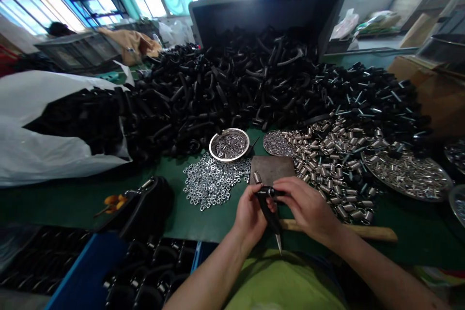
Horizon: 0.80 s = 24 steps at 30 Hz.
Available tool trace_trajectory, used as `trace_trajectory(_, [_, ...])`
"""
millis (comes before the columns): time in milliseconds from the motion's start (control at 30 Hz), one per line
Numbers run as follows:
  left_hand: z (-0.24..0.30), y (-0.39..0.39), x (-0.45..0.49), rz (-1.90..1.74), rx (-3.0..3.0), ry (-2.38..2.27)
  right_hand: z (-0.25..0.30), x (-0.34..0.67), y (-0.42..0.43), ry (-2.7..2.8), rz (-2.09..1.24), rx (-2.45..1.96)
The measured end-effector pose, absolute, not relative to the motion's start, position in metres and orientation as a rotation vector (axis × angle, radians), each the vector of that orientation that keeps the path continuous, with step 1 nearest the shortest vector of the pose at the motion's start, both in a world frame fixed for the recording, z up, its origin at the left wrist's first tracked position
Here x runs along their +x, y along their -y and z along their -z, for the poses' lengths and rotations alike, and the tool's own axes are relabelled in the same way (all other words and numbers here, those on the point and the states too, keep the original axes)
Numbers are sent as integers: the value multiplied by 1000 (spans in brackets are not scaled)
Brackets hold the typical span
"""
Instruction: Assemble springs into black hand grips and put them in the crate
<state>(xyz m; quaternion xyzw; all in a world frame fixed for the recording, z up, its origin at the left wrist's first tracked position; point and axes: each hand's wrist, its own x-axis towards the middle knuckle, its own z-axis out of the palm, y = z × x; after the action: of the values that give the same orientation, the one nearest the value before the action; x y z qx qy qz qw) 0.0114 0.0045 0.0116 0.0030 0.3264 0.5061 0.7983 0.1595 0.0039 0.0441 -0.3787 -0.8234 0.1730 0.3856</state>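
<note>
My left hand (pixel 251 215) is closed around a black curved handle piece (pixel 269 210), held over the front of the bench. A pointed metal tip (pixel 278 243) shows below it, pointing down toward me; whether it belongs to the piece I cannot tell. With thumb and fingers pinched, my right hand (pixel 305 206) grips a small black fitting (pixel 278 193) at the piece's upper end. One coil spring (pixel 257 177) stands just above my left fingertips. Beyond both hands lies a flat metal block (pixel 272 167), and a wooden handle (pixel 374 233) passes beneath my right hand.
Loose nuts (pixel 209 184) and a metal bowl (pixel 229 159) of small parts lie left of the block. Coil springs (pixel 339 169) and a dish of pins (pixel 407 174) spread rightward. Black handles (pixel 218 87) heap behind, before a tipped grey bin (pixel 269 7). A blue crate (pixel 85 271) stands front left.
</note>
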Motion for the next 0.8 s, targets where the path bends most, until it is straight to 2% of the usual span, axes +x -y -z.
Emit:
trace_trajectory(133, [-12,-3,16,-1148,-21,-694,-36,147,-3,2076,-309,-1030])
trace_trajectory(300, [-8,-1,21,-1254,-34,-755,-31,140,-8,2097,-68,-1464])
trace_trajectory(367, [-8,-2,19,-1245,-23,-757,-33,142,-10,2164,-113,-1486])
trace_trajectory(533, [-9,-4,13,-1305,80,-791,-37,143,-11,2211,-324,-1142])
trace_trajectory(667, [-8,-4,11,-1360,254,-799,-38,139,-12,2105,-641,-1415])
trace_trajectory(800, [-7,-6,7,-1400,273,-803,-41,137,-14,2182,-502,-1234])
